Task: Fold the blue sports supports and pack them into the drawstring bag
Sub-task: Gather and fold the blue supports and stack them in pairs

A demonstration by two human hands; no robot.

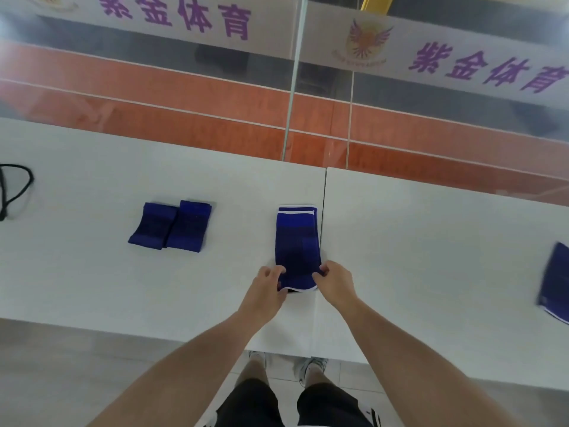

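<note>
Two hands on one blue support (297, 246), which lies flat on the white counter (415, 241), long axis pointing away from me, right edge running along the seam between the two counter slabs. Left hand (267, 295) has its grip pinched shut on the near-left corner of the support; right hand (335, 283) has its grip pinched shut on the near-right corner. Near hem (white-trimmed) is lifted slightly off the counter between my fingers. Far hem, also white-trimmed, rests flat.

Two folded supports (171, 226) sit side by side, touching, well to the left on the same counter. Another blue support (555, 282) lies at the far right edge, cut off by the frame (blurred, can't tell if it's folded). A black cord (18, 192) loops at the far left edge; what it attaches to is out of frame, so can't confirm it's the bag.

My shoes show below the counter's near edge.
</note>
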